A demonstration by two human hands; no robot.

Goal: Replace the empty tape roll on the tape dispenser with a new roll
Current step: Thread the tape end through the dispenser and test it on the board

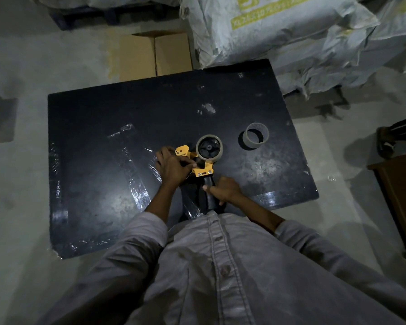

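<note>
Yellow tape dispenser (198, 164), label unreadable, in right hand (223, 190)'s closed grip; left hand (174, 165) seemingly pinching its front.

the scene is dim, with a cool grey cast. light falls from above, making soft glare patches on the black tabletop (117, 141) and bright glints on crumpled clear tape (136, 174) stuck to it. corners sink into shadow. wide-angle distortion bends the edges; the shirt (220, 266) nearest the camera looks soft.
</note>
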